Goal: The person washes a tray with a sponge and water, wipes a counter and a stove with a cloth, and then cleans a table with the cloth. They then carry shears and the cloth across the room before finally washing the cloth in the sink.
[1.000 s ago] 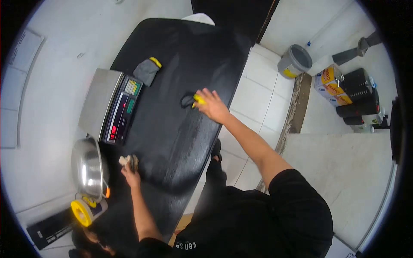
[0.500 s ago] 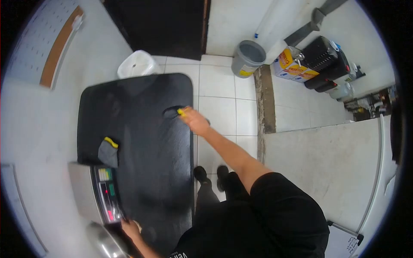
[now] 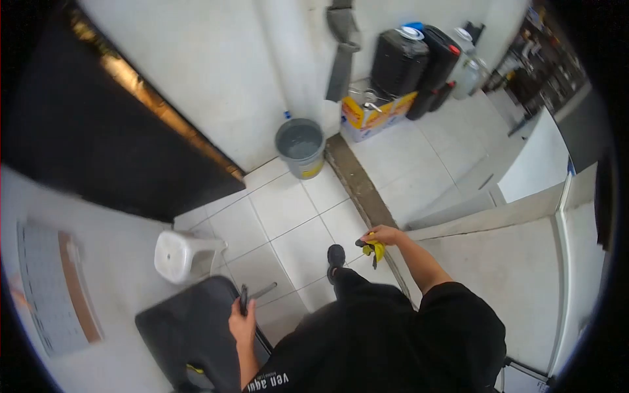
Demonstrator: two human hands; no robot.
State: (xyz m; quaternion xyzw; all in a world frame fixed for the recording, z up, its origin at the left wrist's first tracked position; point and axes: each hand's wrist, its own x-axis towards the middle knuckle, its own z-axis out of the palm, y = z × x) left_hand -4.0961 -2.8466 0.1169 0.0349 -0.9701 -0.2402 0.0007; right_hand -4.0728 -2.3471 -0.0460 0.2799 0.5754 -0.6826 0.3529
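My left hand (image 3: 243, 326) is closed around a slim dark object (image 3: 244, 299) held over the edge of the black-topped table (image 3: 187, 321). I cannot make out what kind of object it is. A grey bar (image 3: 265, 291) shows just beside it; whether the two are joined is unclear. Out to the right, above the tiled floor, my right hand (image 3: 382, 236) grips a crumpled yellow-and-dark cloth (image 3: 374, 250) that hangs from the fingers. A second grey piece with a yellow edge (image 3: 195, 370) lies on the table, partly cut off at the bottom of the view.
A white plastic stool (image 3: 180, 255) stands beyond the table. By the wall is a grey bucket (image 3: 300, 141). Black jugs (image 3: 400, 62) and a yellow-and-white box (image 3: 367, 118) sit past a raised floor strip (image 3: 360, 180). At left is a dark door (image 3: 98, 124).
I have turned right, away from the tabletop. My right hand has lifted off the table with the yellow-and-dark cloth. My left hand has left the scale and now holds the dark object.
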